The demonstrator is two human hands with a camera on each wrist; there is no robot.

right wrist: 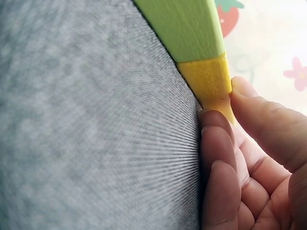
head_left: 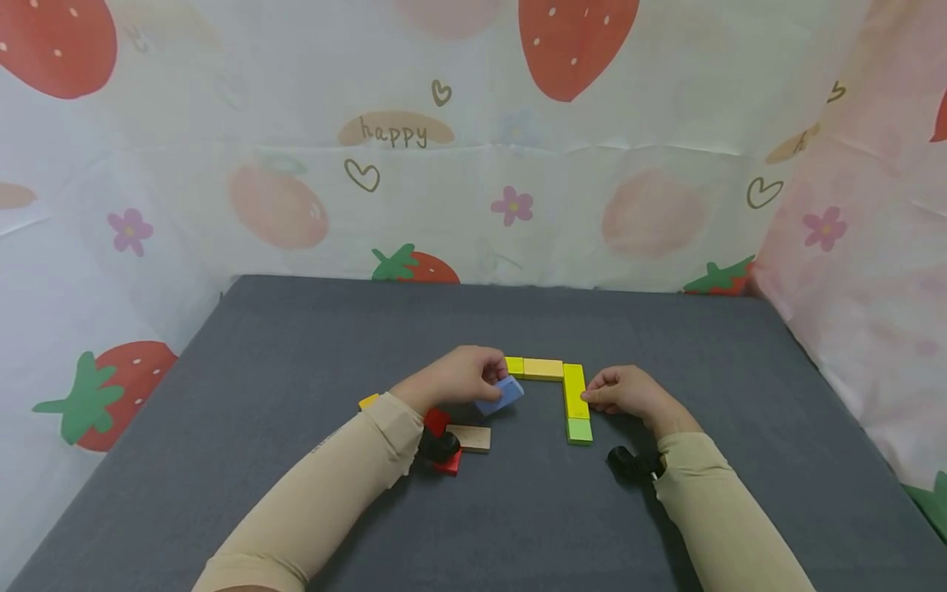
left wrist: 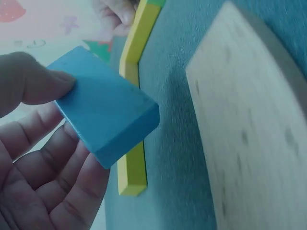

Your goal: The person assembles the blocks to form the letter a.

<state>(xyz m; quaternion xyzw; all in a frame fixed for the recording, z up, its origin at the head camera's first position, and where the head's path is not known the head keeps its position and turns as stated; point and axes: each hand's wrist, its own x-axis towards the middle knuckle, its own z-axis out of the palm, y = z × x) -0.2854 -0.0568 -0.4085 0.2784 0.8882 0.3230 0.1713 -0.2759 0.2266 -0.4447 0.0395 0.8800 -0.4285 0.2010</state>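
Note:
Between thumb and fingers, my left hand [head_left: 462, 376] pinches a blue block [left wrist: 105, 105], tilted above the cloth near the left end of a block row. That row begins with a yellow block [head_left: 514, 367], followed by an orange-tan block [head_left: 543, 370]. At the corner a long yellow block [head_left: 575, 390] turns toward me, with a light green block [head_left: 579, 432] at its near end. My right hand [head_left: 629, 396] is at the right side of the long yellow block; in the right wrist view its thumb tip touches the block's edge and its fingers are loosely bent beside it.
Below the left wrist lie a natural wood block [head_left: 473, 438], red blocks [head_left: 448, 464] and a yellow-orange block [head_left: 368, 400], partly covered by the arm. Dark grey cloth [head_left: 311, 329] covers the table. A strawberry-print curtain [head_left: 473, 197] hangs behind it.

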